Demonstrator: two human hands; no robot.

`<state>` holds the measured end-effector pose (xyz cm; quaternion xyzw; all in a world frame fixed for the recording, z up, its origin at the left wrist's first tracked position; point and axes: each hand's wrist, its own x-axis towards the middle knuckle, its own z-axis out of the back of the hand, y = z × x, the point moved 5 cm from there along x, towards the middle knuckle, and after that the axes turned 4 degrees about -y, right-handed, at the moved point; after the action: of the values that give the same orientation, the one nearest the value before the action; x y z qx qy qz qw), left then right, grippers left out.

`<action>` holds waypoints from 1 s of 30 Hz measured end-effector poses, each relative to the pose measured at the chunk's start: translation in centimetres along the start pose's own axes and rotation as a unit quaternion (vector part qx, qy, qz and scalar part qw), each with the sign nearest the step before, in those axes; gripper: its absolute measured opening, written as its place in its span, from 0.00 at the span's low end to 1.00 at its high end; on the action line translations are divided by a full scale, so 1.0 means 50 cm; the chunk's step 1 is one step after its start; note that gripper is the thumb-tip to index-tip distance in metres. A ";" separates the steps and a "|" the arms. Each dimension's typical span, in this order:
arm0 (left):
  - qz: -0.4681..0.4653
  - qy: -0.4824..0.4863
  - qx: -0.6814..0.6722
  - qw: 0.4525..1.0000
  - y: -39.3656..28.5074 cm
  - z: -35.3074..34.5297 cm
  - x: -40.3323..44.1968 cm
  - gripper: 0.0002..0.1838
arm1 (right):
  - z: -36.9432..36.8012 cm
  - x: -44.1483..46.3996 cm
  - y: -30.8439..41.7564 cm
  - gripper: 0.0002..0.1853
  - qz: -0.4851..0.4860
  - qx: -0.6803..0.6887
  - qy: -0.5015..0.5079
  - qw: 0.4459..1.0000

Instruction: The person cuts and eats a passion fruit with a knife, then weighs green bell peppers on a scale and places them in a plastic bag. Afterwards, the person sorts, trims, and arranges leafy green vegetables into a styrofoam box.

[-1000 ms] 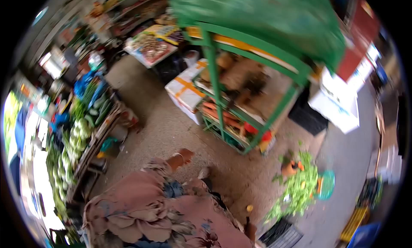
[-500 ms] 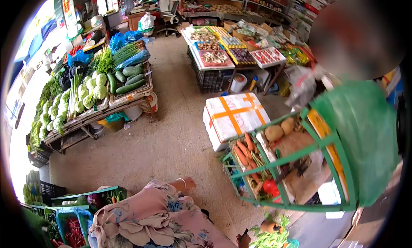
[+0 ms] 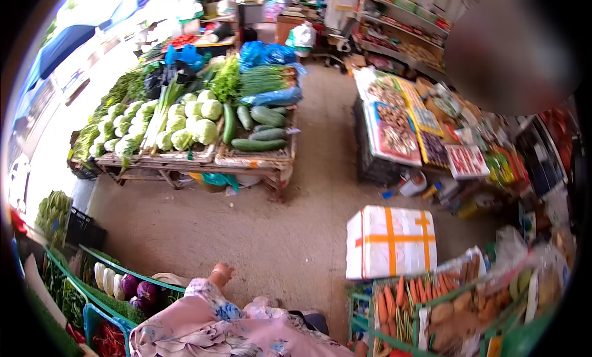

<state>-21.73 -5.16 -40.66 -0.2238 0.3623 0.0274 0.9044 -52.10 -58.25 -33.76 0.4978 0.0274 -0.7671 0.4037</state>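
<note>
My left hand (image 3: 222, 272) reaches out from a pink floral sleeve (image 3: 209, 295) over the floor, fingers stretched and nothing seen in them. It is nearest to a green-edged display crate with purple onions (image 3: 147, 293) and pale oblong vegetables (image 3: 108, 279). My right hand (image 3: 359, 348) shows only as a small part at the bottom edge, beside a green rack (image 3: 359, 314) with carrots (image 3: 390, 301); its fingers are hidden. A white foam box (image 3: 370, 252) with orange tape stands behind that rack.
A wooden stall (image 3: 185, 163) bears cabbages (image 3: 205, 132), cucumbers (image 3: 259, 145) and leafy greens. Across the aisle, another table holds mushrooms (image 3: 398, 141) and packed goods. Potatoes (image 3: 442, 312) lie at lower right, red chillies (image 3: 110, 338) at lower left. Concrete floor (image 3: 296, 233) runs between.
My view has swung left, so the stalls and foam box appear farther right. My left hand now sits nearer the onion crate; my right hand is mostly out of frame.
</note>
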 end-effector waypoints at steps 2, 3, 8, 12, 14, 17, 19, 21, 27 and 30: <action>-0.022 0.026 0.311 0.950 0.036 0.000 -0.039 0.14 | -0.060 0.013 0.091 0.08 0.015 -0.027 0.007 1.000; 0.046 0.117 0.289 0.949 0.031 0.008 -0.077 0.13 | -0.092 0.023 0.134 0.08 0.019 -0.036 0.009 0.999; 0.376 0.005 -0.082 0.923 -0.038 0.031 -0.151 0.14 | -0.284 0.087 0.344 0.07 0.033 -0.088 0.044 0.995; 0.477 -0.052 -0.323 0.816 -0.177 0.033 -0.060 0.13 | -0.464 0.097 0.550 0.06 0.071 -0.122 0.118 0.983; 0.416 -0.047 -0.444 0.792 -0.265 0.063 0.054 0.12 | -0.580 0.056 0.672 0.06 0.111 -0.134 0.190 0.966; 0.206 -0.093 -0.342 0.912 -0.470 0.201 0.242 0.11 | -0.756 -0.112 0.877 0.06 0.200 -0.181 0.410 0.872; 0.152 -0.105 -0.556 0.810 -0.660 0.288 0.291 0.12 | -0.841 -0.229 0.968 0.08 0.252 -0.199 0.474 0.820; 0.083 -0.044 -0.639 0.764 -0.828 0.370 0.322 0.14 | -0.894 -0.377 1.035 0.13 0.304 -0.242 0.492 0.780; 0.019 0.103 -0.745 0.659 -1.060 0.502 0.449 0.19 | -1.080 -0.536 1.067 0.15 0.411 -0.283 0.605 0.620; 0.040 0.138 -0.789 0.597 -1.104 0.560 0.545 0.22 | -1.100 -0.627 1.159 0.15 0.655 -0.300 0.497 0.484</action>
<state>28.02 -45.93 -19.74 -0.8369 0.3287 0.3073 0.3116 31.73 -54.25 -15.91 0.5190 0.1185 0.1492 0.8332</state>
